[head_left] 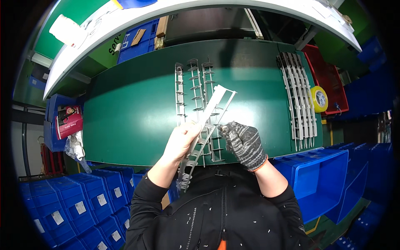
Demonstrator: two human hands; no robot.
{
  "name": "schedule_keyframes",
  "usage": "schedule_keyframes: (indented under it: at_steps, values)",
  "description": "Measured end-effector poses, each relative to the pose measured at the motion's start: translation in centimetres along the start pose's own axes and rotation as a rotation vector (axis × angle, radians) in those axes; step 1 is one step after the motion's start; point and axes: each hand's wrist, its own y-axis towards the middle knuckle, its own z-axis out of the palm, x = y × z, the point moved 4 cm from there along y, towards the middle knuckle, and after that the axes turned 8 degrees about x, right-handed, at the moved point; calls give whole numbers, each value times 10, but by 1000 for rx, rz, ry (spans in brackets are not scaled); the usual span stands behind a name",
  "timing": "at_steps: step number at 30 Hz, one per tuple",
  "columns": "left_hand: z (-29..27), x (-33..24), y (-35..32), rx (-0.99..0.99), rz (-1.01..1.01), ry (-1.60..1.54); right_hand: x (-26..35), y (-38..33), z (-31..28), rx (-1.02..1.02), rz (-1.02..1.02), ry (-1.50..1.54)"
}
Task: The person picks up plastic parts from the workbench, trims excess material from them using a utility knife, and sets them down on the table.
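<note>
My bare left hand [179, 143] is closed round a long, pale slotted strip [215, 100]. The strip slants across the near middle of the table, its far end raised to the right and its near end close to my jacket. My right hand [245, 143], in a grey striped knitted glove, has its fingers pinched at the strip's thin side rail. Whether a small piece sits between those fingertips is too fine to make out. Beyond and partly beneath the strip, several similar finned metal strips [179, 89] lie lengthwise on the green table [125, 121].
A row of more strips [298, 96] lies at the table's right end, beside a yellow tape roll [319, 99] and a red bin [327, 77]. Blue crates [321, 179] stand at the near right, others [83, 200] at the near left. A white shelf [166, 10] spans the back.
</note>
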Motion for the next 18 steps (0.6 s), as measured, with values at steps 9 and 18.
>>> schedule_keyframes:
  at_steps: [9, 18]
  values:
    - [9, -5, 1, 20, 105, 46, -3, 5, 5, -167, -132, -456]
    - [1, 13, 13, -96, 290, 386, -24, -6, 10, 321, 178, 885]
